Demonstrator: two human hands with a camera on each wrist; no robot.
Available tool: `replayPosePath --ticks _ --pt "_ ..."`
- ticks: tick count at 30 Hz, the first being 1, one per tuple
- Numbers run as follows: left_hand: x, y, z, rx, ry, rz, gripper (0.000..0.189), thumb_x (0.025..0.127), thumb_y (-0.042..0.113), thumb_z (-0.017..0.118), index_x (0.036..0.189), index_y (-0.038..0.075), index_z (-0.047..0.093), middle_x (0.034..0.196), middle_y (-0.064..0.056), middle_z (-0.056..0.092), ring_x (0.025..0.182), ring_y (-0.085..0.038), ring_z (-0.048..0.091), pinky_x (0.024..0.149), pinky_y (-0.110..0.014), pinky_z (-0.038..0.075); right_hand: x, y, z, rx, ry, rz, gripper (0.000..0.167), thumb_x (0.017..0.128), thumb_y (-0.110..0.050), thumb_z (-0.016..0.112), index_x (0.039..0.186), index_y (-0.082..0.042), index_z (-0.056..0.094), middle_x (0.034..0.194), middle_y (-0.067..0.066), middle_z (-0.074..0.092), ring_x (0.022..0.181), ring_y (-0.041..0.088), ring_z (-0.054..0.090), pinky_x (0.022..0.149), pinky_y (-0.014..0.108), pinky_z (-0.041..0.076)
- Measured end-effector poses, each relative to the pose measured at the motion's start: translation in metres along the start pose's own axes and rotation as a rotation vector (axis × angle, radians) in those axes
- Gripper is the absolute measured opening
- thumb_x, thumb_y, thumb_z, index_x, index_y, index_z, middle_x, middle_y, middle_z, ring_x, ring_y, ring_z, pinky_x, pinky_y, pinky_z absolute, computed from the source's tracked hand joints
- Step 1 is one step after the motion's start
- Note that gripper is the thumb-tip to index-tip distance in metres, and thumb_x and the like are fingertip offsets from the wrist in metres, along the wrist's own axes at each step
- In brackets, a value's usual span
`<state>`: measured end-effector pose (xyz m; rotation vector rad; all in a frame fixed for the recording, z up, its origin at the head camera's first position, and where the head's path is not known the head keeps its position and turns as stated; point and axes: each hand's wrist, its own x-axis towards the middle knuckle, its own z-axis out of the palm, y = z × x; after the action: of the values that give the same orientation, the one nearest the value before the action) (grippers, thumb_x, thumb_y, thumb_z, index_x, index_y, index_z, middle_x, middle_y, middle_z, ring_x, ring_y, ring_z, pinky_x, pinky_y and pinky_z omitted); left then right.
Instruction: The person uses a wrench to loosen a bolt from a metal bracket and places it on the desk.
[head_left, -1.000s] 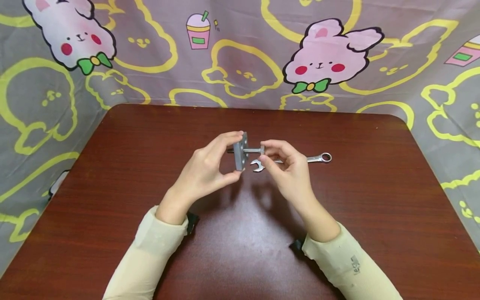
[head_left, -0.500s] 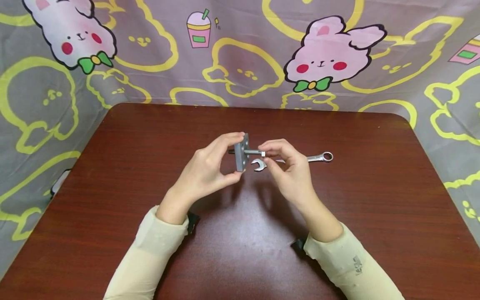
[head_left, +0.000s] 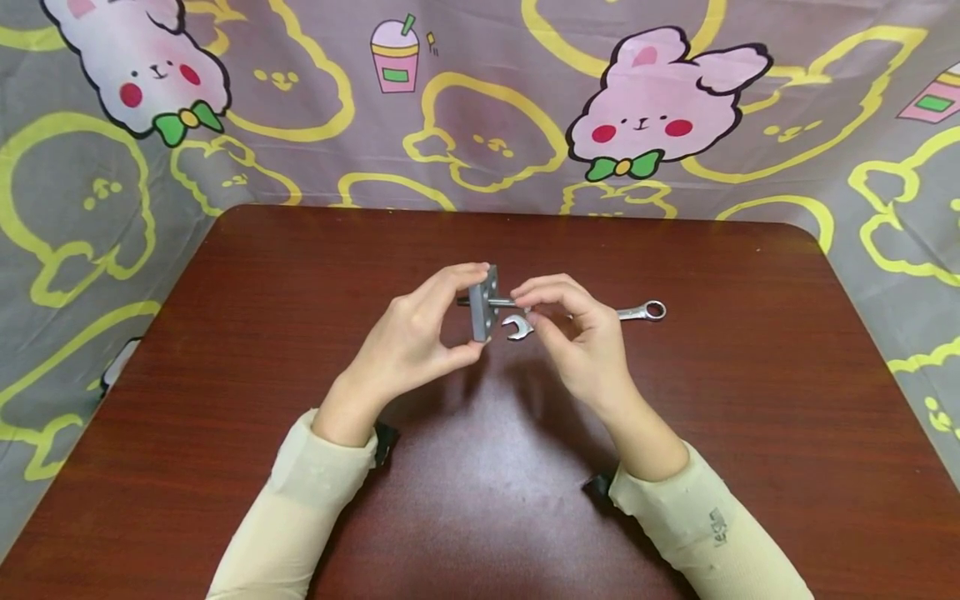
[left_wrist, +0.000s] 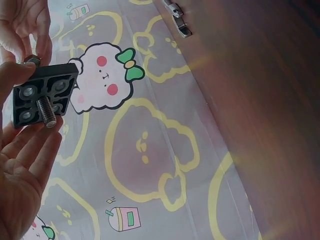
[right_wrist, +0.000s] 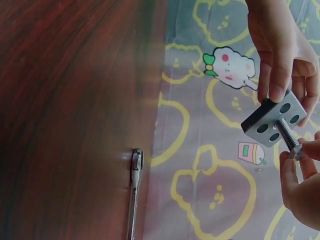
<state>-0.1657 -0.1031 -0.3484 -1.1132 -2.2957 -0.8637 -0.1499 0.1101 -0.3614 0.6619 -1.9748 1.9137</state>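
My left hand (head_left: 408,333) holds a grey square plate (head_left: 481,310) upright by its top and bottom edges, fingertips above and thumb below. A metal hex bolt (head_left: 502,303) runs through the plate's middle, its threaded end (left_wrist: 46,112) sticking out on the far side in the left wrist view. With thumb and fingertips my right hand (head_left: 581,337) pinches the bolt's head (right_wrist: 295,152), which stands well off the plate in the right wrist view. Several round holes surround the bolt on the plate's face. In the head view the fingers mostly cover the bolt head.
A combination wrench (head_left: 637,314) lies on the brown table (head_left: 300,258) behind my right hand, its open end (head_left: 516,327) showing below the bolt. Patterned cloth (head_left: 487,133) hangs beyond the table's back edge and at both sides.
My right fingertips have shifted around the bolt head, which showed more plainly before and is now mostly covered. The left hand and plate stay nearly in place.
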Motion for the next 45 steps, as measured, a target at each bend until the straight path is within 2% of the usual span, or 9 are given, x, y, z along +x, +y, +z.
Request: replayPosePath --ticks 8,13,17,22,24,27,32,38,45 --pt "0.001 0.0 -0.001 -0.003 -0.001 0.003 0.068 0.07 0.007 0.083 0.13 -0.001 0.052 0.136 -0.013 0.06 0.113 -0.023 0.065 0.091 -0.032 0.058 0.001 -0.002 0.001 -0.021 0.017 -0.073 0.015 0.085 0.017 0.062 0.091 0.007 0.07 0.098 0.003 0.071 0.097 0.014 0.067 0.08 0.021 0.055" --pt "0.001 -0.001 -0.001 -0.005 -0.005 0.005 0.068 0.07 0.007 0.083 0.13 -0.001 0.052 0.136 -0.013 0.059 0.114 -0.023 0.065 0.092 -0.033 0.057 0.001 -0.002 0.001 -0.018 0.035 -0.085 0.014 0.085 0.018 0.061 0.089 0.008 0.07 0.098 0.0 0.071 0.098 0.015 0.067 0.077 0.02 0.056" --pt "0.0 -0.002 0.0 -0.005 -0.013 0.007 0.068 0.07 0.007 0.082 0.13 -0.001 0.052 0.136 -0.012 0.06 0.115 -0.023 0.065 0.092 -0.033 0.057 0.001 0.0 0.001 -0.015 0.043 -0.093 0.014 0.085 0.018 0.06 0.089 0.009 0.069 0.099 -0.005 0.07 0.1 0.015 0.067 0.08 0.021 0.056" --pt "-0.001 -0.003 0.0 0.003 -0.008 0.005 0.068 0.069 0.006 0.082 0.13 -0.001 0.053 0.136 -0.012 0.06 0.117 -0.022 0.064 0.093 -0.032 0.057 0.0 0.003 -0.001 0.027 0.07 -0.081 0.014 0.084 0.019 0.059 0.094 0.014 0.066 0.103 -0.002 0.068 0.1 0.014 0.065 0.083 0.019 0.057" --pt "-0.001 -0.003 0.0 0.007 -0.002 0.006 0.068 0.069 0.006 0.082 0.13 0.0 0.053 0.136 -0.012 0.06 0.118 -0.022 0.064 0.094 -0.032 0.056 -0.002 0.004 -0.003 0.012 0.088 -0.047 0.015 0.083 0.018 0.061 0.097 0.014 0.066 0.104 -0.001 0.066 0.097 0.012 0.065 0.079 0.017 0.057" --pt "-0.001 -0.003 -0.002 0.016 0.019 0.01 0.068 0.069 0.005 0.082 0.13 0.0 0.052 0.136 -0.012 0.06 0.117 -0.023 0.064 0.093 -0.032 0.057 -0.003 0.005 -0.006 -0.046 0.097 0.065 0.017 0.084 0.013 0.065 0.101 0.011 0.066 0.103 -0.001 0.067 0.092 0.007 0.065 0.073 0.016 0.057" --pt "0.0 -0.002 -0.004 0.029 0.059 0.014 0.065 0.07 0.003 0.081 0.128 0.0 0.052 0.137 -0.012 0.06 0.117 -0.023 0.064 0.092 -0.031 0.057 -0.003 0.005 -0.007 -0.107 0.052 0.238 0.017 0.088 0.004 0.068 0.105 0.007 0.068 0.095 -0.004 0.07 0.083 0.003 0.065 0.069 0.015 0.057" --pt "-0.002 -0.002 -0.002 0.039 0.061 0.026 0.065 0.07 0.002 0.081 0.127 -0.001 0.052 0.137 -0.013 0.06 0.12 -0.024 0.063 0.094 -0.032 0.057 0.0 0.003 0.0 -0.068 0.04 0.289 0.013 0.09 0.002 0.066 0.099 0.011 0.068 0.081 0.001 0.071 0.073 0.007 0.067 0.068 0.021 0.059" --pt "-0.002 -0.002 -0.004 0.046 0.054 0.024 0.065 0.069 0.004 0.082 0.127 -0.001 0.053 0.135 -0.013 0.061 0.119 -0.024 0.063 0.095 -0.032 0.056 0.004 0.0 0.005 -0.008 0.055 0.35 0.015 0.092 0.001 0.064 0.101 0.013 0.066 0.071 -0.014 0.068 0.068 0.007 0.068 0.068 0.025 0.06"
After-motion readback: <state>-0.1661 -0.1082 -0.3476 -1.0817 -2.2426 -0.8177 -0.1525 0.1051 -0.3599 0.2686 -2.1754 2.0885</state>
